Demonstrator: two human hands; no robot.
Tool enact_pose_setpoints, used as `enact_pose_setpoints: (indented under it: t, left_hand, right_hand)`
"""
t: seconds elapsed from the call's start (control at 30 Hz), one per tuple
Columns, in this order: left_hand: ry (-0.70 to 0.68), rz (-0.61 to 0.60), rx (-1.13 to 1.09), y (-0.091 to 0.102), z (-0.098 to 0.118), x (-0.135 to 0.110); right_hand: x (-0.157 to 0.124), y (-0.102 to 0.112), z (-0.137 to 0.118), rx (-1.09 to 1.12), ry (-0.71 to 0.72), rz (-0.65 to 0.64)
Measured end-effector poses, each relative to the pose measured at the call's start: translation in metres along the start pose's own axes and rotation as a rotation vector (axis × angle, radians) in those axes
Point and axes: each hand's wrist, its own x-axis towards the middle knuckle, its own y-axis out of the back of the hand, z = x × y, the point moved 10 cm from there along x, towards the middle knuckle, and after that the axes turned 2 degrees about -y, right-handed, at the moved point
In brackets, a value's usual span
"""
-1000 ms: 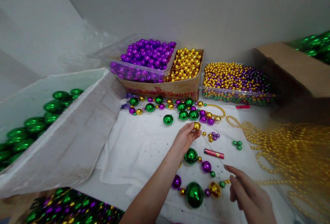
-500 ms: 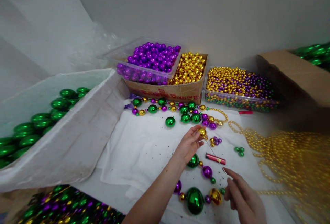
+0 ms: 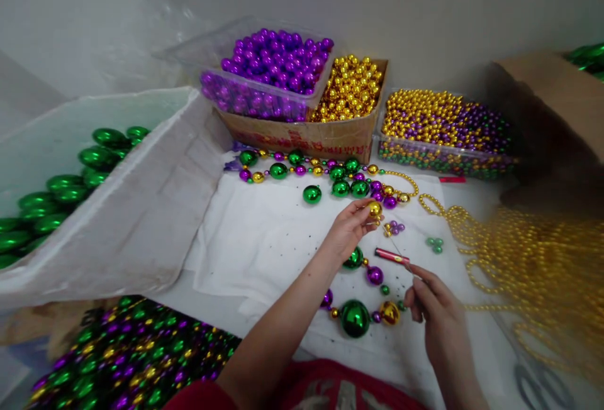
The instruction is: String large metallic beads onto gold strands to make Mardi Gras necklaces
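My left hand [image 3: 352,227] pinches a shiny gold bead [image 3: 374,210] above the white cloth. A thin string [image 3: 397,245] runs from this bead down to my right hand [image 3: 431,300], whose fingers are closed on it. Below my hands lies a strand of large beads: a big green ball [image 3: 355,318], a gold ball [image 3: 390,313] and a purple ball [image 3: 374,275], with small beads between them. A red lighter-like stick [image 3: 392,256] lies behind the string. Small purple beads [image 3: 397,227] and small green beads [image 3: 435,245] rest near my hands.
At the back stand a clear tub of purple beads [image 3: 278,61], a cardboard box [image 3: 292,136] of gold beads and a tub of mixed beads [image 3: 443,124]. A white bin [image 3: 189,165] of green balls stands left. Gold bead strings [image 3: 533,259] and scissors [image 3: 542,385] lie right.
The camera view has tilted downward, so the scene sits higher and a red shirt and scissors show. My left hand keeps the gold bead; my right hand still grips the string.
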Motion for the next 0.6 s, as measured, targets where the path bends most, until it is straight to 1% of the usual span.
enact_pose_setpoints:
  t: [0.07, 0.27, 0.33, 0.4, 0.47, 0.53, 0.6]
  left_hand:
    - [-0.013, 0.011, 0.002, 0.001, 0.003, 0.000]
    - [-0.049, 0.025, 0.013, 0.005, 0.010, 0.000]
    - [-0.045, 0.027, 0.003, 0.007, 0.009, 0.000]
    - [-0.041, 0.044, -0.008, 0.009, 0.008, 0.000]
    - [-0.030, 0.076, -0.018, 0.012, 0.004, -0.001]
    - [0.003, 0.105, -0.035, 0.014, -0.003, -0.002]
    - [0.061, 0.126, -0.055, 0.015, -0.012, -0.004]
  right_hand:
    - [-0.001, -0.002, -0.006, -0.052, 0.039, 0.010]
    - [-0.008, -0.008, -0.022, -0.339, 0.140, 0.015]
    - [-0.010, -0.010, -0.033, -0.433, 0.209, 0.029]
    - [-0.013, -0.011, -0.048, -0.509, 0.307, 0.087]
    - [-0.016, -0.010, -0.064, -0.490, 0.392, 0.182]
    - [-0.017, -0.008, -0.076, -0.375, 0.442, 0.251]
    - [-0.015, -0.012, -0.086, -0.253, 0.481, 0.255]
